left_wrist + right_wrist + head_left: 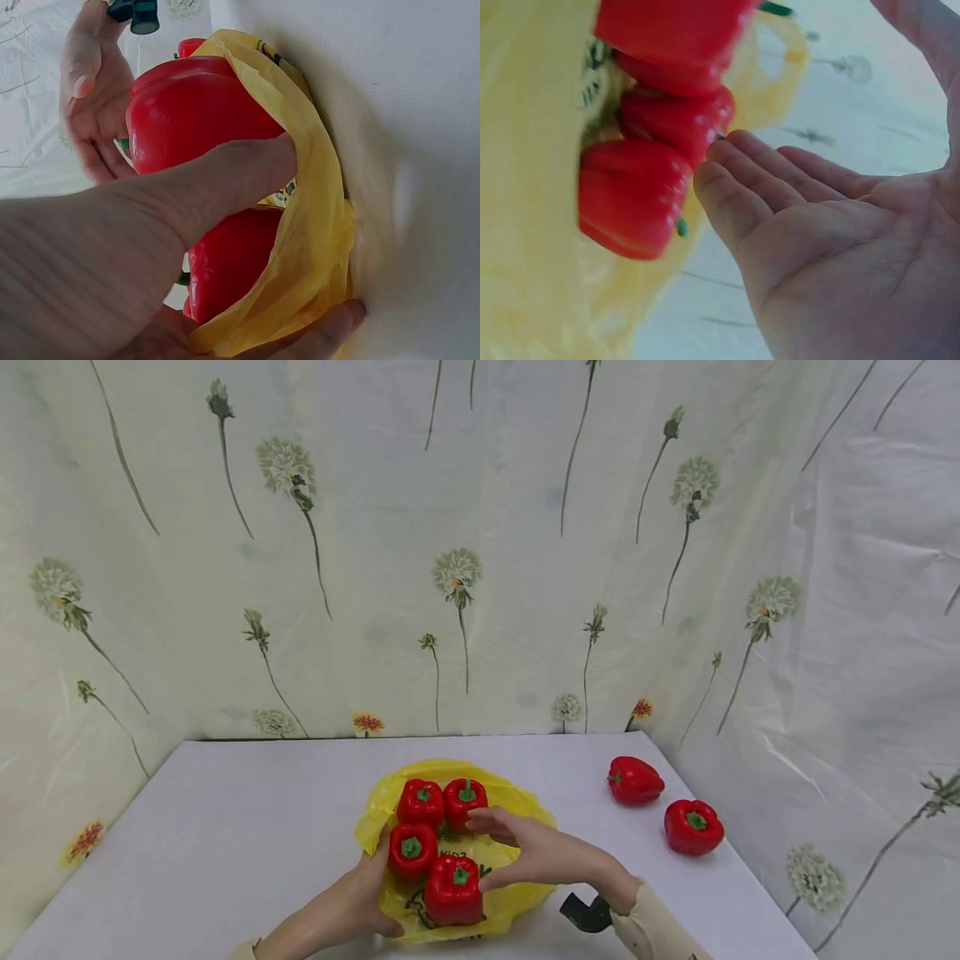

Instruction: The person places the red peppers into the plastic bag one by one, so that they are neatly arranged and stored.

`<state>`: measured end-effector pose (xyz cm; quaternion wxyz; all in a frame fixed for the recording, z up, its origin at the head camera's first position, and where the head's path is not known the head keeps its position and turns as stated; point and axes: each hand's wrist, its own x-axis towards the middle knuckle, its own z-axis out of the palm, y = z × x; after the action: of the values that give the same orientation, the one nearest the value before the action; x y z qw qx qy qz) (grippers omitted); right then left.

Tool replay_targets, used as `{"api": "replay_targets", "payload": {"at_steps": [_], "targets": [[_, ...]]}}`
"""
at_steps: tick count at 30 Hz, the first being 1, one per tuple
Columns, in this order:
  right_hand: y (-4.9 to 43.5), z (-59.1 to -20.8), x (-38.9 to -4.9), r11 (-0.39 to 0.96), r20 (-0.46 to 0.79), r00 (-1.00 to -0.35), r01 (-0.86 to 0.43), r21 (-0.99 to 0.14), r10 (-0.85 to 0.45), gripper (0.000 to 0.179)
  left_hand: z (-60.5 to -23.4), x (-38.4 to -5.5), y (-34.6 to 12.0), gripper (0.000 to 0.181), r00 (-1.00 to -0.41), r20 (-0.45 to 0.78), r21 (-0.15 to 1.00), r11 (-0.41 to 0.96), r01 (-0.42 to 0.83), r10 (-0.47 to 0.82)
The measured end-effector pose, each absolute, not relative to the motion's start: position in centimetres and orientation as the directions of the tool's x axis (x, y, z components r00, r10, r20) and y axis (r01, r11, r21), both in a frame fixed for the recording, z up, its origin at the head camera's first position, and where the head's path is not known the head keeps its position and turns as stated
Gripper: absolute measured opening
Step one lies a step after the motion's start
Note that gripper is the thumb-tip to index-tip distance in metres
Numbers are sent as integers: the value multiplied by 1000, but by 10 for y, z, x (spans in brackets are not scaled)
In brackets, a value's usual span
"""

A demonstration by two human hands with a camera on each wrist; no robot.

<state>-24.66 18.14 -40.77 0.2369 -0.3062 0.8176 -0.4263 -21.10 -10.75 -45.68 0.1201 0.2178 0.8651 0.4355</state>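
Note:
A yellow plastic bag [517, 893] lies spread on the table with several red bell peppers [454, 897] standing in it, green stems up. At its left side, my left hand [358, 893] holds the bag's edge. The left wrist view shows the thumb [247, 169] inside the rim beside a pepper [195, 112], and fingers [322, 334] outside the yellow plastic. Over the right part of the bag hovers my right hand [540, 852], thumb and fingers apart, holding nothing. Its fingertips [712, 184] are close to the peppers [634, 199] in the right wrist view.
Two more red bell peppers, one on its side [635, 780] and one upright [693, 827], lie near the right edge of the white table [225, 843]. A curtain with printed dandelions [510, 610] hangs behind and along the sides. A black device [585, 912] sits at my right wrist.

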Motion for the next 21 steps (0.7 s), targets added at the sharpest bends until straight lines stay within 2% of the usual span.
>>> {"api": "replay_targets", "payload": {"at_steps": [7,14,21], "targets": [[196,-394,-252,457,-51,-738,-362,-812,-673,77,-457,-211,-107,144,-877,-19,810,522,268,480],[208,-386,-254,488,-35,-794,-337,-805,-607,86,-457,-211,-108,145,-876,-16,814,515,269,482],[221,-375,-256,503,33,-830,-369,-781,-557,89,-456,-210,-107,145,-875,-22,819,511,262,484]]}}
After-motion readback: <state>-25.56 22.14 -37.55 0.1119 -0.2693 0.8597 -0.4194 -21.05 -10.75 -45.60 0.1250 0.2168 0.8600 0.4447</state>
